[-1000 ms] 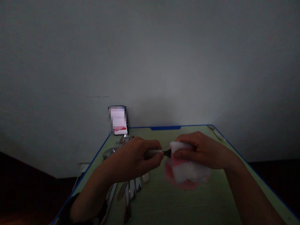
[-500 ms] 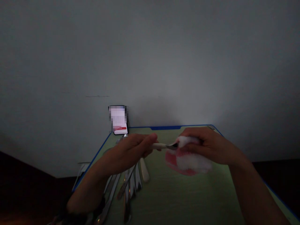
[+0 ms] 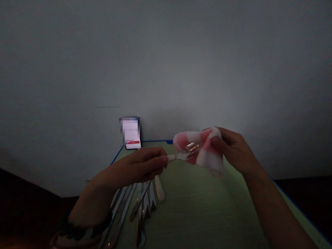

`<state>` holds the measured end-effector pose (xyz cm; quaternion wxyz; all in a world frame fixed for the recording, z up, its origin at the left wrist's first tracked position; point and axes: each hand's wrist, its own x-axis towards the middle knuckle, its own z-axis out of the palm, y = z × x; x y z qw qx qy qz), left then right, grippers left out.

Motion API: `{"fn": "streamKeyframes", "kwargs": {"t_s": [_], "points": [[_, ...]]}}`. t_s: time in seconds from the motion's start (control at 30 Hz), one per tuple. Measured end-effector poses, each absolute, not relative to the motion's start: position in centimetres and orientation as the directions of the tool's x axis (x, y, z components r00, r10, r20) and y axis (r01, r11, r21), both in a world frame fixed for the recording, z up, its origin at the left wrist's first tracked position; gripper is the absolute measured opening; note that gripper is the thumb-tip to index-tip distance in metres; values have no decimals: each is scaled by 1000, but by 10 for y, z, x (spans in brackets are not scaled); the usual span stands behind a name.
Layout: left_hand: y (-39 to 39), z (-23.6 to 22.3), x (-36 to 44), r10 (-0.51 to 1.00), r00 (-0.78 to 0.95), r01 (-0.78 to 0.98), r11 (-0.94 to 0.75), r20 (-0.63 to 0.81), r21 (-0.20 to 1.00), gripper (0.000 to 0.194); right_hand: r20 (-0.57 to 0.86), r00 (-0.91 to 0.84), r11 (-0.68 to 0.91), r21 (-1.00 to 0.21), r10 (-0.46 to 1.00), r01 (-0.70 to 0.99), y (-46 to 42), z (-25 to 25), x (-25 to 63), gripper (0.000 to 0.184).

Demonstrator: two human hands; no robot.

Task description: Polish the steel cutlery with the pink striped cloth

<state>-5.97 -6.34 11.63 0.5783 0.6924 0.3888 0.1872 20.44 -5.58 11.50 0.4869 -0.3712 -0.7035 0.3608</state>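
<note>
My left hand (image 3: 145,164) is closed around the pale handle of a fork (image 3: 183,155), whose metal tines point right. A pink and white cloth (image 3: 210,155) is pinched in my right hand (image 3: 230,147), with its thumb in front. Part of the cloth spreads behind the tines, and the rest hangs below my right fingers. Both hands are above the table, the fork bridging the gap between them. Beneath my left hand lies a group of metal cutlery (image 3: 141,207), partly covered by my forearm.
A lit phone (image 3: 132,133) leans against the grey wall (image 3: 166,69) at the table's far left corner. The pale green table (image 3: 202,214) has a blue edge. Beside the other cutlery lies a piece with a pale handle (image 3: 160,189).
My right hand has risen and drawn back slightly to the right, uncovering the fork's tines. The cloth has moved up and now opens behind them. My left hand still grips the handle.
</note>
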Motion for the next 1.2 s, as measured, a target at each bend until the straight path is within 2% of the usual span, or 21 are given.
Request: {"fn": "streamKeyframes", "kwargs": {"t_s": [0.1, 0.17, 0.3, 0.43, 0.53, 0.67, 0.8, 1.0, 1.2], "points": [[-65, 118, -60, 778, 610, 312, -62, -150, 948, 23, 395, -26, 388, -912, 918, -134, -44, 103, 202, 23], [-66, 118, -58, 792, 601, 297, -94, -110, 950, 22, 315, 21, 305, -897, 949, -322, -38, 99, 200, 29], [-69, 119, -48, 853, 522, 339, -224, 15, 914, 24, 178, -210, 33, -831, 961, -555, -40, 99, 188, 42], [-72, 120, -31, 884, 442, 544, -401, 154, 738, 29, 152, -280, -69, -759, 948, -648, -54, 106, 163, 26], [-74, 120, -21, 864, 466, 622, -473, 190, 624, 33, 130, -241, -45, -793, 962, -608, -63, 108, 147, 23], [-75, 121, -18, 851, 496, 647, -495, 174, 579, 36, 127, -206, -7, -836, 970, -548, -64, 97, 140, 34], [-78, 123, -17, 841, 516, 663, -510, 159, 548, 37, 180, -108, 122, -905, 978, -409, -60, 86, 141, 26], [-80, 122, -18, 818, 561, 646, -528, 126, 551, 36, 363, -13, 363, -932, 932, 6, -55, 86, 152, 23], [-81, 126, -27, 776, 624, 625, -565, 91, 538, 37, 427, -206, 472, -829, 881, 300, -61, 105, 165, 22]]}}
